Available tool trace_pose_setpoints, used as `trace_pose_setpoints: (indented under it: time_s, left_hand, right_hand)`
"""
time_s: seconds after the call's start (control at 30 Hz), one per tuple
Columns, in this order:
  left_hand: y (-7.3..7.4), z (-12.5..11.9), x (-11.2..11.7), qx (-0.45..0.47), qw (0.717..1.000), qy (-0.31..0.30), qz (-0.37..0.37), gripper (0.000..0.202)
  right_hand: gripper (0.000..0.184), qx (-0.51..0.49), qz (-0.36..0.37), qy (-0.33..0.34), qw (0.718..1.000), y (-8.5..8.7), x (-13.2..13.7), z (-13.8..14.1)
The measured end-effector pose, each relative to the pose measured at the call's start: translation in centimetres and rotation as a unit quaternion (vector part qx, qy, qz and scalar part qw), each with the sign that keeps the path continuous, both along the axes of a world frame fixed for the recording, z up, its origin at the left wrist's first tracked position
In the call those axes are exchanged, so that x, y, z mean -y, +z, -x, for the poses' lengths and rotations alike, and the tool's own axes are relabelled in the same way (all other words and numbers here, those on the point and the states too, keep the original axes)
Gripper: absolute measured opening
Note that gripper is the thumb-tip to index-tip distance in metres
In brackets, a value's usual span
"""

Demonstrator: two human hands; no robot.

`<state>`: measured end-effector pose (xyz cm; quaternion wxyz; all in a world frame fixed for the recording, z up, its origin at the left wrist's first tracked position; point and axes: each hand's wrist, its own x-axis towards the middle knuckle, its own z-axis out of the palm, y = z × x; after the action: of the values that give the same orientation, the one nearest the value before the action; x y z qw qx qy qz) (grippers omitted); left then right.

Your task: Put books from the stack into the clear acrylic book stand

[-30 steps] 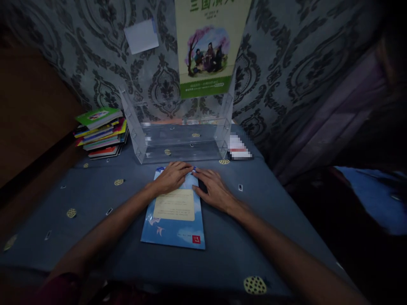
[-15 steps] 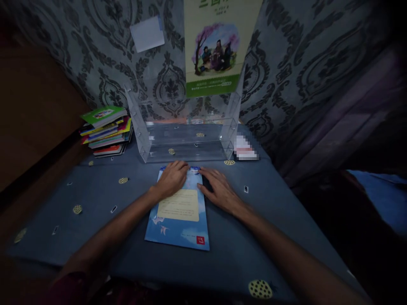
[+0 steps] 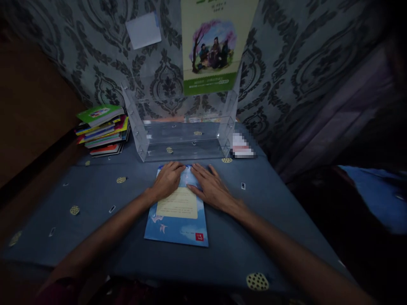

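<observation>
A thin blue book (image 3: 178, 231) with a pale yellow text panel lies flat on the cloth-covered table (image 3: 127, 254). My left hand (image 3: 168, 180) rests on the book's upper left part, palm down with fingers stretched forward. On the upper right part lies my right hand (image 3: 211, 186), its fingers extended and its thumb apart over the cover. Neither hand grips anything. The hands hide much of the book's far end. Just beyond it stands a clear acrylic rack (image 3: 184, 148) with tiered shelves, and a green-and-cream book (image 3: 213, 51) sits at its top.
A stack of books (image 3: 103, 131) stands left of the rack. Right of the rack is a blurred-out white item (image 3: 241, 146). Patterned wallpaper backs the table, with a white card (image 3: 144, 30) on it. A purple curtain (image 3: 333, 114) hangs at the right.
My right hand has moved left from the book's right edge and now lies on its cover. My left hand stays on the book. The whole view has shifted slightly.
</observation>
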<state>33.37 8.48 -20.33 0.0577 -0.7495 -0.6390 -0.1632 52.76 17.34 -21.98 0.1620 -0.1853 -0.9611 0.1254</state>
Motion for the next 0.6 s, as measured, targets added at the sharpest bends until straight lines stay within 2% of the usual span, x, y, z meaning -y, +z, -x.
trace_pose_setpoints:
  time_s: [0.17,0.27,0.6]
  left_hand:
    - [-0.2,-0.9,-1.1,0.009,0.999,-0.049,0.007,0.039]
    - [-0.5,-1.2,-1.7,0.011,0.998,-0.059,0.017,0.041]
    - [-0.9,-0.7,-2.1,0.037,0.995,-0.085,0.034,0.048]
  right_hand:
    - [0.057,-0.006,0.005,-0.04,0.999,-0.2,0.0,-0.8]
    - [0.057,-0.009,0.004,-0.053,0.999,-0.2,0.0,-0.9]
    - [0.055,-0.025,0.002,-0.049,0.998,-0.3,-0.4,-0.9]
